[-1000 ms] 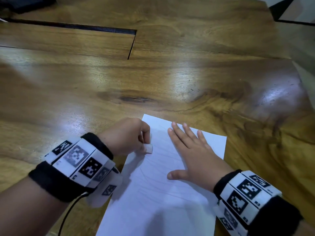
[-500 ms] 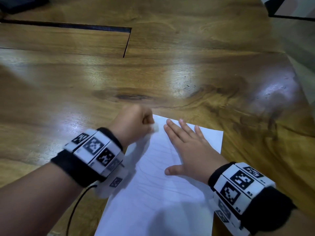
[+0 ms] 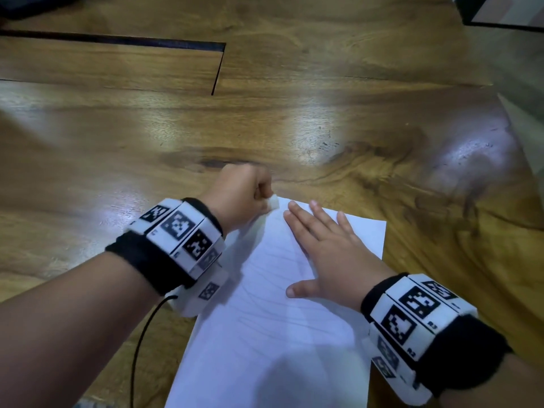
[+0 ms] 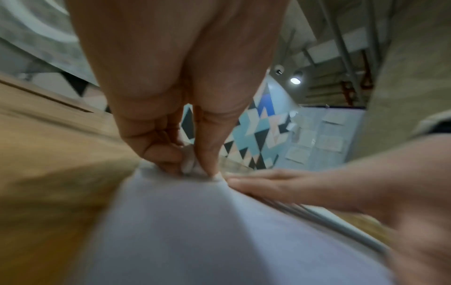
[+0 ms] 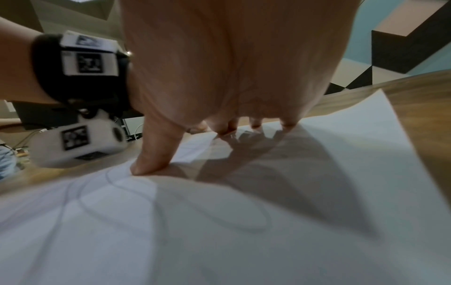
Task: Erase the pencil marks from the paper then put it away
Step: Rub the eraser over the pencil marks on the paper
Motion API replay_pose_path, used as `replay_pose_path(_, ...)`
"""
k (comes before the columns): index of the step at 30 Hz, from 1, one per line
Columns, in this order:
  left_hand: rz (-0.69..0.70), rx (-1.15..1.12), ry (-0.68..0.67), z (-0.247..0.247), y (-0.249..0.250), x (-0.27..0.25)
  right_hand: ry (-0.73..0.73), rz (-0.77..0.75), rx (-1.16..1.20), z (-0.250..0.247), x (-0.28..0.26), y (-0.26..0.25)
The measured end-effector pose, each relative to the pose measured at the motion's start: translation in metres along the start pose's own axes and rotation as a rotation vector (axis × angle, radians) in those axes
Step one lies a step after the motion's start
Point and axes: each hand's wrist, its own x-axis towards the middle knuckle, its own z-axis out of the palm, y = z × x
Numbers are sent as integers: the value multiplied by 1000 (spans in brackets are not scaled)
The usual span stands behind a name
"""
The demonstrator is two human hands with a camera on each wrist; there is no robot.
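A white sheet of paper (image 3: 273,325) with faint curved pencil lines lies on the wooden table (image 3: 323,128). My left hand (image 3: 250,192) pinches a small white eraser (image 3: 273,201) and holds it against the paper's far left corner. In the left wrist view the eraser (image 4: 190,164) shows between thumb and curled fingers at the paper (image 4: 195,231) edge. My right hand (image 3: 326,248) lies flat on the sheet, fingers straight and spread, pressing it down. In the right wrist view the thumb and fingertips (image 5: 151,164) press the paper (image 5: 244,231) over looping pencil lines.
A dark slot (image 3: 117,41) runs across the table at the far left. A dark object (image 3: 29,4) sits at the top left corner and a framed panel (image 3: 506,13) at the top right. A black cable (image 3: 141,343) hangs from my left wrist band.
My left hand slid the eraser away from me along the paper's left side, from mid-sheet up to the far left corner. The right hand stayed flat on the sheet.
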Motion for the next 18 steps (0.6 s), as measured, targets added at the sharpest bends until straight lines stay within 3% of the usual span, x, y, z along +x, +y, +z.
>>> replay_pose_path(4, 24, 38, -120, 0, -7, -21, 5, -4, 9, 0, 0, 1)
replay_pose_path(10, 5, 16, 43, -14, -6, -7, 14, 2, 9, -1, 0, 0)
replay_pose_path(18, -40, -56, -3, 10, 0, -23, 83, -11, -148, -26, 12, -2)
